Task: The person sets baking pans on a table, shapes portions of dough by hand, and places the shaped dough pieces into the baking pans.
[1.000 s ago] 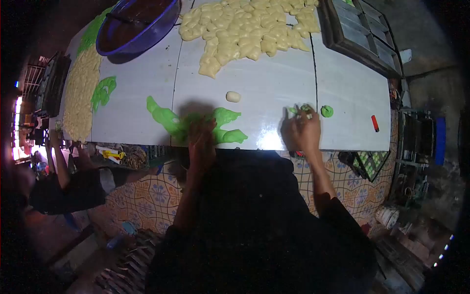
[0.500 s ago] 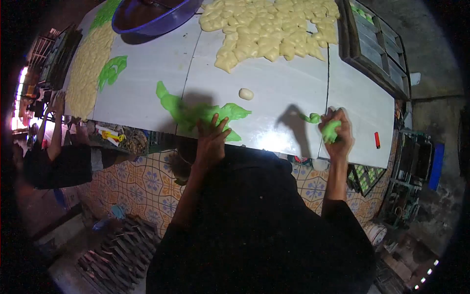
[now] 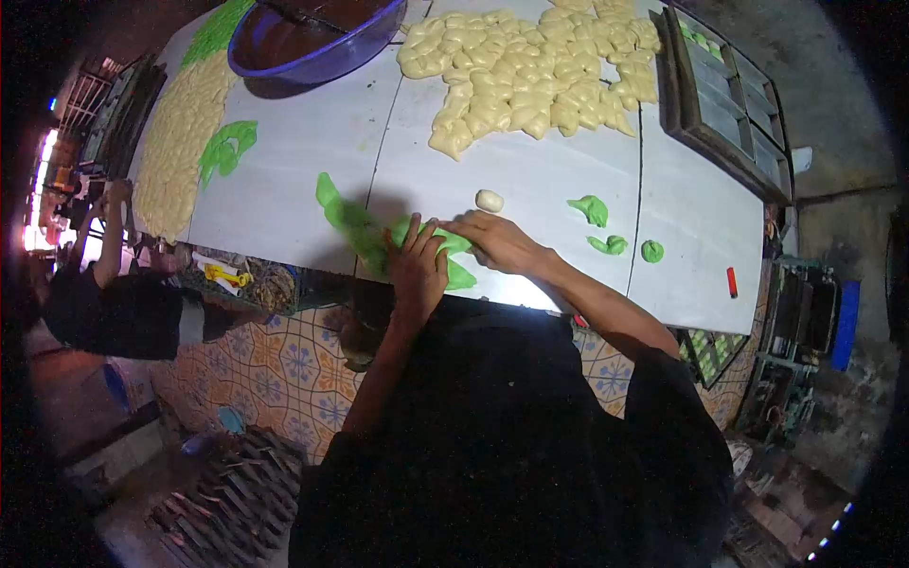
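Note:
A flattened sheet of green dough (image 3: 355, 227) lies near the front edge of the white table. My left hand (image 3: 417, 270) rests on it with the fingers spread. From the right, my right hand (image 3: 502, 244) reaches to the same sheet, its fingertips closed at the dough's edge beside my left fingers. Just beyond my right hand sits a small cream dough ball (image 3: 490, 201). Farther right lie a torn green dough piece (image 3: 593, 209), a smaller curled green scrap (image 3: 609, 246) and a rounded green lump (image 3: 652, 251).
Many cream dough pieces (image 3: 530, 80) cover the far side of the table (image 3: 312, 142). A purple basin (image 3: 327, 57) with brown contents stands at far left, a divided wooden tray (image 3: 729, 95) at far right. A red lighter (image 3: 731, 282) lies near the right edge. Another person (image 3: 123, 303) works at left.
My right hand has moved left from the table's right side to the green sheet. The green dough it held is released; a torn piece and a rounded lump now show there.

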`<action>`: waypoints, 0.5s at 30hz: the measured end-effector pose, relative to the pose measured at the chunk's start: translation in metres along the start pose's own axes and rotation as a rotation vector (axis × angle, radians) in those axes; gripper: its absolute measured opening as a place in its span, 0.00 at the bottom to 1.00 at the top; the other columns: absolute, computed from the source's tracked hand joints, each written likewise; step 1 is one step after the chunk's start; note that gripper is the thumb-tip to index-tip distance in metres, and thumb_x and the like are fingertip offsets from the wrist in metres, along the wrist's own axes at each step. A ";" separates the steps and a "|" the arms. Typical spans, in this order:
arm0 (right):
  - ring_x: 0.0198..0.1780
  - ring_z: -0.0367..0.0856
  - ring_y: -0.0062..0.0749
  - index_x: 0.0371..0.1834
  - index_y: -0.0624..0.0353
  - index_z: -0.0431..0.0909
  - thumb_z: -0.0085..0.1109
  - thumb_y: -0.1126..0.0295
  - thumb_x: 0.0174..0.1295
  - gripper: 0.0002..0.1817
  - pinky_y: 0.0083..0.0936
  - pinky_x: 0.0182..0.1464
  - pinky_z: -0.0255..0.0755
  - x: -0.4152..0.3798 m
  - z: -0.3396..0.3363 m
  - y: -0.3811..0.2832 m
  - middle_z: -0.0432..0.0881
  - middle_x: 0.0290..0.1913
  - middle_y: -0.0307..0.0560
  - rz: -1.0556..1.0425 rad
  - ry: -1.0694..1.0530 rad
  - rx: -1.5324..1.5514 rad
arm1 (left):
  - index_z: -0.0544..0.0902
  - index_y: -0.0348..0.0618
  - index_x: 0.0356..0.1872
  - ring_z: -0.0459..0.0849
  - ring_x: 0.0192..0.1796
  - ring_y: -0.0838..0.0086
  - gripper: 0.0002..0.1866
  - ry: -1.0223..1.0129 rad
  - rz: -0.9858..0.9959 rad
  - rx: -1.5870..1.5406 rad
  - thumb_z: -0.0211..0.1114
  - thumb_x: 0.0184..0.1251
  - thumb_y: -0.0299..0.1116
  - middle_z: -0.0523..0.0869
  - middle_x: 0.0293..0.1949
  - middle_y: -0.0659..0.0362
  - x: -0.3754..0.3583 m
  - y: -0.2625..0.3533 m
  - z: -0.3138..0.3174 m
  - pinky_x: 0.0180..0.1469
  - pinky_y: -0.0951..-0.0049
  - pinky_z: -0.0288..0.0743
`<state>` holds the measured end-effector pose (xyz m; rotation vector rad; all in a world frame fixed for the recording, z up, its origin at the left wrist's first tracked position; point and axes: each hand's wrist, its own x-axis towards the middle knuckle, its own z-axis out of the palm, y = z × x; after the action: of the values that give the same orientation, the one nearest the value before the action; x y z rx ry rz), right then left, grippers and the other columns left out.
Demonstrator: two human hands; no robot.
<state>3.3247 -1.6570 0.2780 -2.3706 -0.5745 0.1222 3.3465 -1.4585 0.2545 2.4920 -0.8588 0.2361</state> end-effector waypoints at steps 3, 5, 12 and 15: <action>0.55 0.75 0.49 0.51 0.62 0.77 0.63 0.76 0.49 0.22 0.39 0.60 0.70 -0.028 -0.015 0.006 0.78 0.51 0.55 -0.061 -0.004 0.065 | 0.84 0.49 0.35 0.66 0.70 0.64 0.07 -0.016 0.010 -0.005 0.66 0.54 0.27 0.81 0.56 0.63 0.001 -0.003 -0.001 0.72 0.35 0.36; 0.48 0.79 0.49 0.43 0.65 0.80 0.63 0.76 0.45 0.18 0.38 0.56 0.71 -0.051 -0.059 -0.010 0.80 0.43 0.53 0.030 -0.019 0.181 | 0.85 0.48 0.36 0.65 0.71 0.61 0.08 -0.063 -0.024 -0.014 0.67 0.55 0.24 0.79 0.59 0.60 0.004 0.002 -0.008 0.73 0.41 0.41; 0.34 0.76 0.24 0.30 0.68 0.80 0.68 0.64 0.52 0.15 0.19 0.30 0.68 -0.164 -0.177 0.014 0.78 0.31 0.43 0.204 0.609 0.833 | 0.82 0.43 0.48 0.66 0.70 0.61 0.15 -0.087 -0.079 -0.202 0.65 0.58 0.28 0.80 0.58 0.60 0.006 -0.003 -0.006 0.72 0.35 0.32; 0.43 0.78 0.37 0.46 0.68 0.78 0.69 0.61 0.54 0.23 0.20 0.38 0.74 -0.197 -0.178 0.062 0.78 0.43 0.50 0.444 0.903 1.062 | 0.77 0.42 0.55 0.65 0.71 0.57 0.20 -0.004 -0.010 -0.318 0.63 0.59 0.25 0.78 0.60 0.59 0.008 -0.002 -0.024 0.73 0.39 0.36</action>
<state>3.2133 -1.8911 0.3602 -1.2469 0.3982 -0.3552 3.3540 -1.4497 0.2776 2.2007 -0.8151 0.0826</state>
